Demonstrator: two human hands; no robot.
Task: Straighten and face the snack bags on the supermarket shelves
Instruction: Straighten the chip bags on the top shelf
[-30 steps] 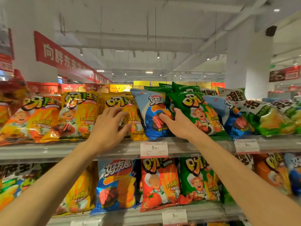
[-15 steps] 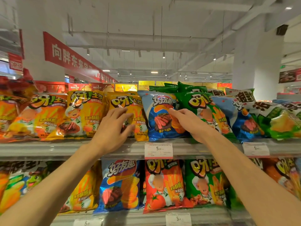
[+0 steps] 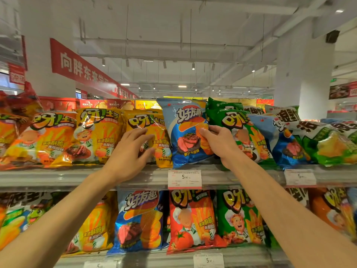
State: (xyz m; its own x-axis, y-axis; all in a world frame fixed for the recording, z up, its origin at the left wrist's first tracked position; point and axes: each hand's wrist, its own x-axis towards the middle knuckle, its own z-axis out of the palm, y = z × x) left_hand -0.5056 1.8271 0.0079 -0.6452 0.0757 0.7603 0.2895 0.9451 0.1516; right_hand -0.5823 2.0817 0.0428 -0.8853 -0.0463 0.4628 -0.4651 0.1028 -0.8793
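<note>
I am holding the blue snack bag (image 3: 186, 132) with my right hand (image 3: 220, 144): the thumb is pinching its right edge and the other fingers are going behind it. The bag is standing upright on the upper shelf (image 3: 58, 177), front facing me, between the yellow bag (image 3: 148, 132) and the green bag (image 3: 241, 132). My left hand (image 3: 127, 153) is lying with relaxed, spread fingers on the front of the yellow bag, not grasping it. Under the blue bag a white price tag (image 3: 184, 179) is hanging on the shelf edge.
</note>
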